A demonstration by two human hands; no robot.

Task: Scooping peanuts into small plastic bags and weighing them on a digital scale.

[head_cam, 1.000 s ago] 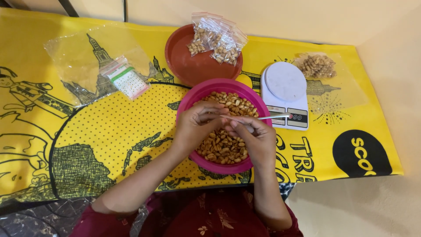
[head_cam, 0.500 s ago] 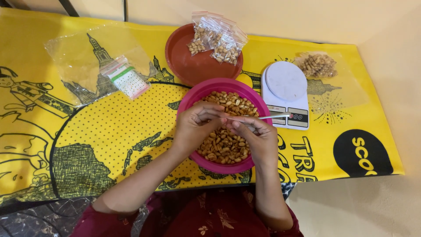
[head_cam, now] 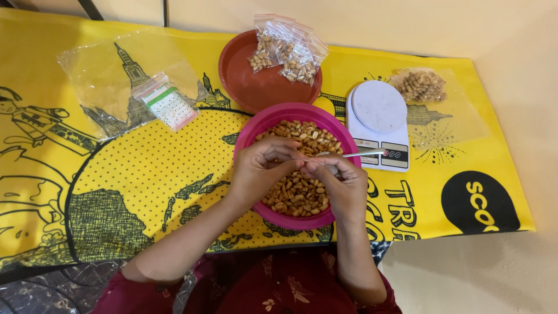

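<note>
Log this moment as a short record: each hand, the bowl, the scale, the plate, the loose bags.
left hand: over the pink bowl, fingertips meeting the right hand's
right hand: over the bowl, a thin metal spoon handle sticking out from it
pink bowl: filled with peanuts
kitchen scale: white, right of the bowl, nothing on its pan
red plate: behind the bowl, small filled bags on its rim
empty bags: left, on the yellow cloth
</note>
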